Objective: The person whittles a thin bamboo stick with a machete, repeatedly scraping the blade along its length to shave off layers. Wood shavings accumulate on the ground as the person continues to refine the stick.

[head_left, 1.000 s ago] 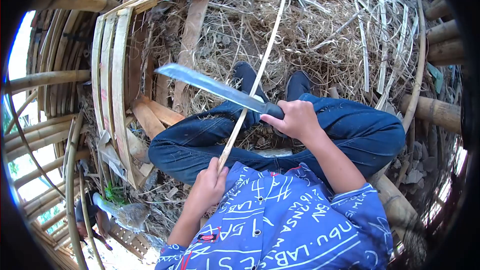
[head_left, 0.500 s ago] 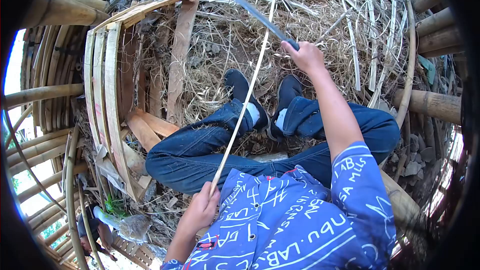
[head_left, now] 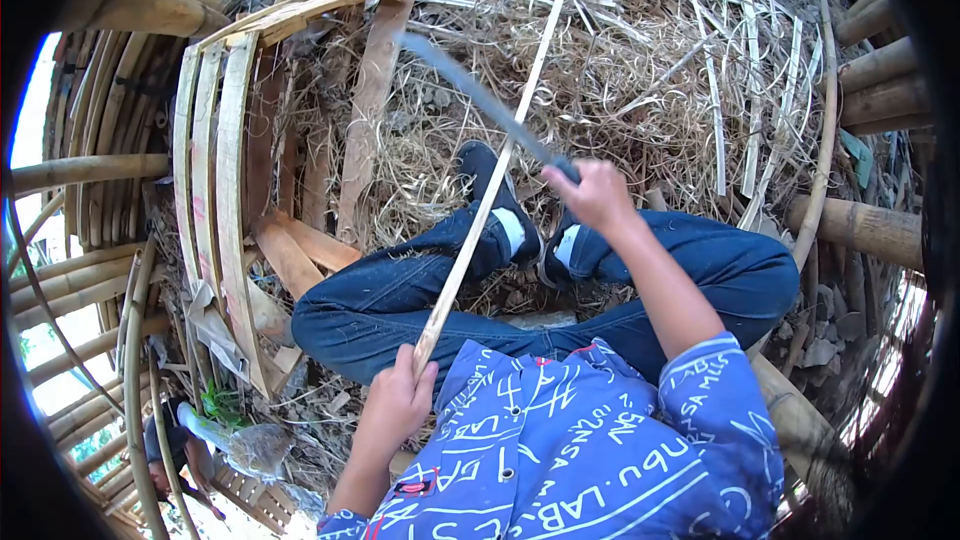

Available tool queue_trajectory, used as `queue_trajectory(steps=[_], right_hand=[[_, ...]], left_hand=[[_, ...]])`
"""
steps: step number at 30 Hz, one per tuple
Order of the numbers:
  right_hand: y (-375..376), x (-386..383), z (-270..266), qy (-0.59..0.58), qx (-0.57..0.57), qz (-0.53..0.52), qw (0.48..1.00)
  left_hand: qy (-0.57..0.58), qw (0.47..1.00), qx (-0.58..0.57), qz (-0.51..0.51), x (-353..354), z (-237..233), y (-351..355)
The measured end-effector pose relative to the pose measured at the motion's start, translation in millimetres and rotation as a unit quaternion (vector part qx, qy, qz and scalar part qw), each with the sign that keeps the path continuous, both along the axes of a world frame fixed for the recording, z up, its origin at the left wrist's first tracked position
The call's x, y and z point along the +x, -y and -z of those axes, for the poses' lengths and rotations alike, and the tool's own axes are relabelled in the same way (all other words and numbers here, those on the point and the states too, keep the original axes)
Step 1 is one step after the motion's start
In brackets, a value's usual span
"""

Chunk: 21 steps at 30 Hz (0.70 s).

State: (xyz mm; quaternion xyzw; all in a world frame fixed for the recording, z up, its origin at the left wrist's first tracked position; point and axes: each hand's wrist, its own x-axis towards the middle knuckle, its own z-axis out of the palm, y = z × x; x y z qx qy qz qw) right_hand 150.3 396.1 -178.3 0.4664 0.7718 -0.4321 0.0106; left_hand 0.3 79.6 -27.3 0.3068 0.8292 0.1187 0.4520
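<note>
My left hand (head_left: pixel 398 402) is wrapped round the near end of a long, thin bamboo strip (head_left: pixel 467 250), close to my shirt. The strip slants up and away over my leg toward the litter at the back. In my right hand (head_left: pixel 598 198) is the dark handle of a long knife (head_left: pixel 462 82). Its grey blade points up and left and overlaps the strip about midway along, slightly blurred.
A wooden slatted crate (head_left: pixel 235 155) stands on its side at the left. Shavings (head_left: pixel 610 90) and pale strips cover the ground ahead, and bamboo poles (head_left: pixel 865 225) flank both sides. Another person (head_left: pixel 180 445) shows beyond the poles at lower left.
My right hand has drawn the knife down toward me, so the blade crosses the strip lower. The strip's far end has shifted a little right and its broader face shows.
</note>
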Motion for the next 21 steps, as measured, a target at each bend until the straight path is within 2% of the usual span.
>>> queue_trajectory(steps=[3,8,11,13,16,21], right_hand=[[59,8,-16,-0.051,0.014,-0.047,0.997],[119,5,-42,-0.107,-0.012,-0.111,0.988],[120,0,-42,-0.114,0.000,-0.153,0.982],[111,1,-32,-0.093,0.081,-0.183,0.975],[85,3,-20,-0.048,0.107,-0.153,0.981],[24,14,12,0.018,0.091,-0.023,0.995]], left_hand=[[-0.076,0.996,0.007,0.052,-4,2,-2],[-0.105,0.993,0.027,0.051,-4,1,-2],[-0.122,0.990,0.040,0.061,-1,2,-5],[-0.098,0.995,0.024,0.013,1,3,-6],[-0.086,0.995,0.045,0.034,5,10,2],[-0.045,0.997,0.055,0.017,16,4,5]])
